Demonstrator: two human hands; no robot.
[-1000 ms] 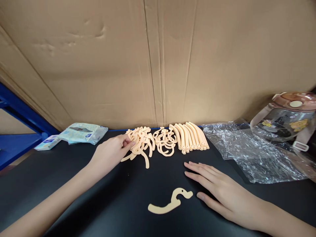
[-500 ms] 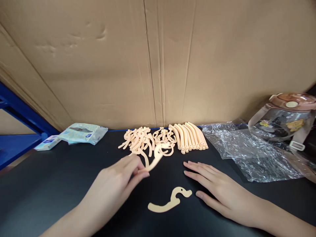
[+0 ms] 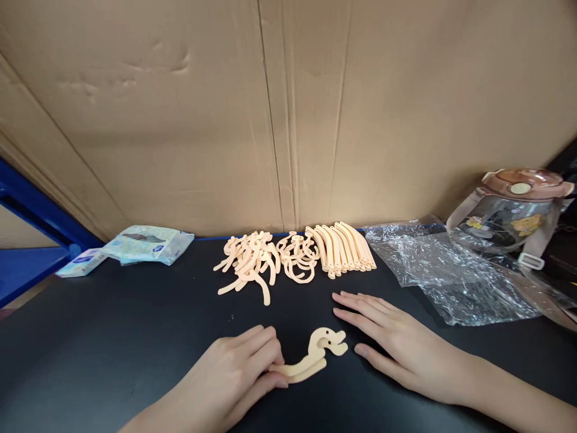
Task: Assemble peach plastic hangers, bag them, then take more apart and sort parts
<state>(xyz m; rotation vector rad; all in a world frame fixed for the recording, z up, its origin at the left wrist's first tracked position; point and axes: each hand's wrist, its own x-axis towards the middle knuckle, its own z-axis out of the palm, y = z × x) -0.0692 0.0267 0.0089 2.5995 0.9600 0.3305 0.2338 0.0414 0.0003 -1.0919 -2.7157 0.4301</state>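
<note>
My left hand (image 3: 252, 373) pinches the left end of a curved wooden piece (image 3: 301, 365), shaped like a duck's head and neck with a small hole near the beak. It overlaps a second wooden piece (image 3: 311, 375) of the same outline on the black table (image 3: 135, 349); the two are slightly offset. Whether they touch I cannot tell. With fingers stretched out, my right hand (image 3: 401, 346) rests flat on the table to the right of both pieces and holds nothing.
Behind my hands lie a loose pile of curved wooden pieces (image 3: 252, 258), a pile of hook-shaped wooden pieces (image 3: 298, 258) and a row of stacked wooden strips (image 3: 345, 249). Clear plastic wrap (image 3: 433, 264) and a bottle (image 3: 507, 210) stand right, tissue packs (image 3: 148, 243) left, cardboard (image 3: 202, 120) behind.
My left hand has moved down toward me, away from the pile, bringing its wooden piece over the one on the table. My right hand has stayed nearly still.
</note>
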